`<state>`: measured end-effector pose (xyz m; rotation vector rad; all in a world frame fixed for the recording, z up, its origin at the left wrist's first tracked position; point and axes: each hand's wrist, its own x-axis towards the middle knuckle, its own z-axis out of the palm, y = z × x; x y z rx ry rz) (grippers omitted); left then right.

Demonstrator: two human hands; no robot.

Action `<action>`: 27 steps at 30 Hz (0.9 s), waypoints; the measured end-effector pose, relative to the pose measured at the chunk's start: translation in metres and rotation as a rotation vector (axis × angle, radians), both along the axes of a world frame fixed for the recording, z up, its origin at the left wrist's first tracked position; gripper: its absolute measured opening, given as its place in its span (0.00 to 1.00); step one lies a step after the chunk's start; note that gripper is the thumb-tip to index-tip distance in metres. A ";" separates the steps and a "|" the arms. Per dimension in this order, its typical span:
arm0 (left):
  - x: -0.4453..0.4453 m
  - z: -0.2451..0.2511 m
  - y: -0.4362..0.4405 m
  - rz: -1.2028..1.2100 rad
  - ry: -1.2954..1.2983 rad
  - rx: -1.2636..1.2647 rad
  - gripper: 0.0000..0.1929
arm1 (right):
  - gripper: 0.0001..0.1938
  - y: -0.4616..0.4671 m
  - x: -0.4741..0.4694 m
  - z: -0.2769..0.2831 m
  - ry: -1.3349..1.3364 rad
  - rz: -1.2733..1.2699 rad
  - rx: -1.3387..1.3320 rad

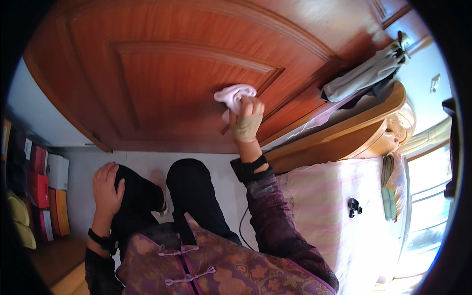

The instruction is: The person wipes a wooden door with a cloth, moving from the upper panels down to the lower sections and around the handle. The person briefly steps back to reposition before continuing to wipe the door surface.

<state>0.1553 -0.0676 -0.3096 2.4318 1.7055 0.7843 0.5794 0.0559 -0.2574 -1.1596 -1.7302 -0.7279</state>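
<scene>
A pink cloth [236, 94] is bunched in my right hand [247, 120], which presses it to the lower panel of a reddish-brown wooden door [177, 88]. The cloth lies near the panel's right-hand moulding. My fingers are curled over it, and a tan covering wraps the back of that hand. My left hand [107, 188] rests on my knee in black trousers, its fingers extended and holding nothing. Both wrists wear black bands.
Shoe boxes [38, 184] and yellow slippers [20, 219] stand at the left. On the right are hanging clothes [361, 75], a wooden headboard [332, 142] and a bed with a pink-striped sheet [324, 221], bearing a small black device [354, 207]. A dark cable [240, 226] runs beside the bed.
</scene>
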 end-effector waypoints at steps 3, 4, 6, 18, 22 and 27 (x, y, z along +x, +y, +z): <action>0.000 0.001 0.000 -0.013 -0.003 0.014 0.20 | 0.23 -0.012 0.006 0.008 0.020 -0.010 -0.011; 0.000 0.002 0.001 -0.017 -0.008 0.018 0.20 | 0.24 -0.014 0.011 0.019 0.029 0.001 0.056; 0.000 0.002 0.000 -0.015 -0.017 0.008 0.20 | 0.23 -0.011 0.024 0.051 0.024 -0.096 0.236; -0.006 -0.005 -0.002 -0.031 -0.062 0.048 0.20 | 0.27 0.030 0.034 0.147 0.189 -0.272 0.360; -0.006 -0.007 0.001 -0.060 -0.072 0.044 0.21 | 0.28 0.039 0.031 0.145 0.256 -0.299 0.384; -0.005 -0.006 0.002 -0.074 -0.083 0.064 0.21 | 0.30 0.045 -0.003 0.173 0.173 -0.126 0.460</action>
